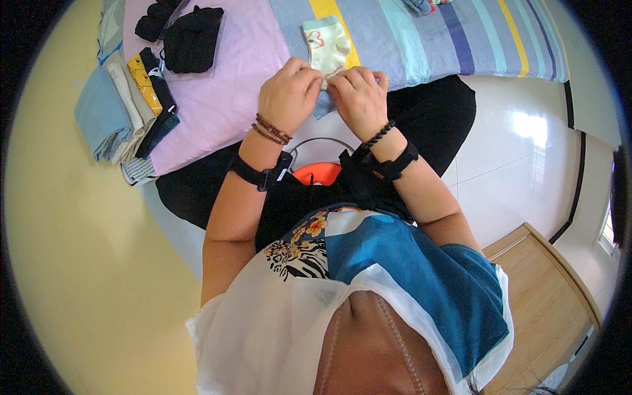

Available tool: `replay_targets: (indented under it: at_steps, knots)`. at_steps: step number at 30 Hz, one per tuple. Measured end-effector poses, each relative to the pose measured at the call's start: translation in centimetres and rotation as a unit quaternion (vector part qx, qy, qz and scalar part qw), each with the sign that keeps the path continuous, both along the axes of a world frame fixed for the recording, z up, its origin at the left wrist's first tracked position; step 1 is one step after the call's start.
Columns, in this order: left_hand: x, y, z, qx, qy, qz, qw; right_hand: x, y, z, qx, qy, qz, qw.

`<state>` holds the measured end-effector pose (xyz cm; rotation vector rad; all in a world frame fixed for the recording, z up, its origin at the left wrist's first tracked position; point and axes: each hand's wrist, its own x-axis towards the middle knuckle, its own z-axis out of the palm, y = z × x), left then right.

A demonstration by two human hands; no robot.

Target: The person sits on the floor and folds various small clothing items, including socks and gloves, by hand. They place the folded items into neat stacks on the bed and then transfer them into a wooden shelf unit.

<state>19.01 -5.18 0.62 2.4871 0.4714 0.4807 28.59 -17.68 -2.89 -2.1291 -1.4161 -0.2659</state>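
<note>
A pale green and cream sock point(328, 43) with a pinkish outline pattern lies on the striped bedding point(401, 39), its lower end near the bed's edge. At that end my left hand point(290, 94) pinches the fabric between thumb and fingers. My right hand point(360, 96) grips the same end from the other side, its fingertips almost touching those of my left hand. The hands partly cover the sock's end, so its exact shape there is hidden.
Black knitted items point(191, 42) lie in a clear tray on the pink sheet point(237, 94). Folded clothes, among them a light blue garment point(101, 111) and a yellow patterned one point(144, 84), lie at the bed's left edge. A wooden cabinet point(548, 291) stands at lower right.
</note>
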Motion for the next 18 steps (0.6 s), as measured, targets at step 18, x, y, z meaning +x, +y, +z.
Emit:
replay_targets:
  at_steps: [18]
  knots:
    - [2.6, 3.4, -1.9, -0.175, 0.147, -0.093, 0.969, 0.8, 0.6, -0.4, -0.003, 0.020, -0.012, 1.000]
